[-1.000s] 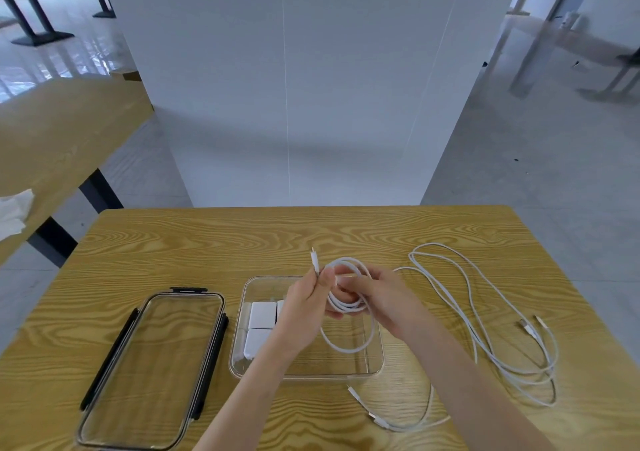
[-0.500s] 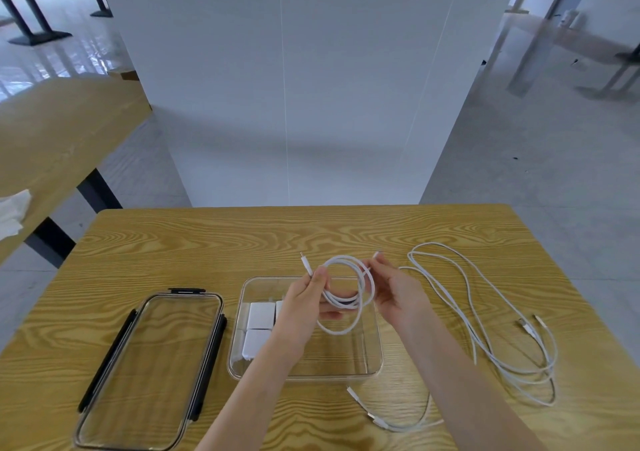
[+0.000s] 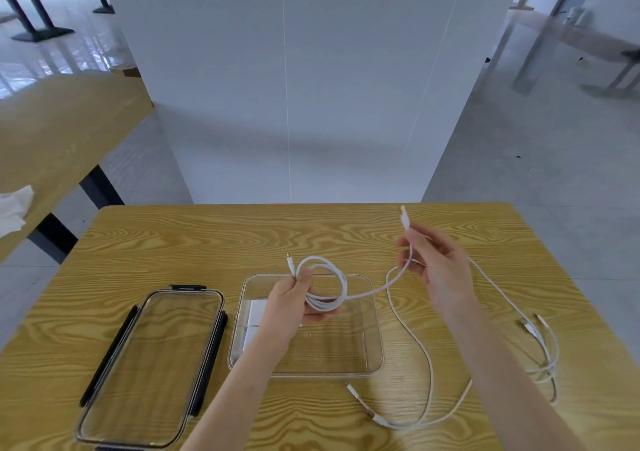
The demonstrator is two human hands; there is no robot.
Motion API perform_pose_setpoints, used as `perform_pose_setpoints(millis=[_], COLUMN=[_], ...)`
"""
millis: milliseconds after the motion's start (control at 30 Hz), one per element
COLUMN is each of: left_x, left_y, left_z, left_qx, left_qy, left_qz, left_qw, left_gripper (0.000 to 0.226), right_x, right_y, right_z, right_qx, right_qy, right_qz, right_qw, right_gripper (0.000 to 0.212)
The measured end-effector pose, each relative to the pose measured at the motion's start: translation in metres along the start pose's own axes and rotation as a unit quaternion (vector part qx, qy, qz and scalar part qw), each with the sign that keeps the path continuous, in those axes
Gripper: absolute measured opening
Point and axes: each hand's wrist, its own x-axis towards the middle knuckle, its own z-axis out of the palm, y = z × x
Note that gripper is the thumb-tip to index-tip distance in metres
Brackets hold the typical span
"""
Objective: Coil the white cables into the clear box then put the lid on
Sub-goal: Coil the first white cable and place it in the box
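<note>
My left hand grips a small coil of white cable above the clear box, with one plug sticking up past my thumb. The cable's free tail runs right to my right hand, which pinches it just below the other plug, raised over the table. The clear box holds white adapters at its left end. The clear lid with black clips lies flat to the left of the box. More loose white cables lie on the table on the right.
The wooden table ends just behind my hands. A tall white partition stands beyond it. Another wooden table with a white cloth is at far left. A tangle of cables lies near the right edge.
My right hand has moved right and up, away from the coil, drawing the cable's tail out. The left hand keeps the coil over the box.
</note>
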Motion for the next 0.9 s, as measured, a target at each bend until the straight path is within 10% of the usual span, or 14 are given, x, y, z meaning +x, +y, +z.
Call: perform_pose_setpoints(millis=[200, 367, 533, 667, 900], left_x=[0.004, 0.006, 0.008, 0.012, 0.014], left_y=[0.002, 0.005, 0.005, 0.002, 0.002], left_z=[0.006, 0.005, 0.007, 0.006, 0.016], left_qx=[0.008, 0.028, 0.028, 0.063, 0.162], left_qy=[-0.002, 0.000, -0.010, -0.006, -0.013], left_qz=[-0.028, -0.062, -0.069, -0.079, -0.122], left_qw=[1.000, 0.998, 0.997, 0.995, 0.979], left_gripper=[0.031, 0.027, 0.023, 0.029, 0.036], right_x=[-0.015, -0.021, -0.016, -0.022, -0.037], right_y=[0.000, 0.002, 0.007, 0.001, 0.007], right_z=[0.022, 0.027, 0.028, 0.029, 0.044], right_qx=[-0.338, -0.183, -0.103, -0.002, -0.225], right_qy=[-0.215, -0.242, -0.033, -0.154, -0.312], right_qz=[-0.058, -0.037, -0.047, -0.025, -0.065], right_qw=[0.914, 0.952, 0.993, 0.988, 0.921], right_gripper=[0.010, 0.007, 0.009, 0.009, 0.020])
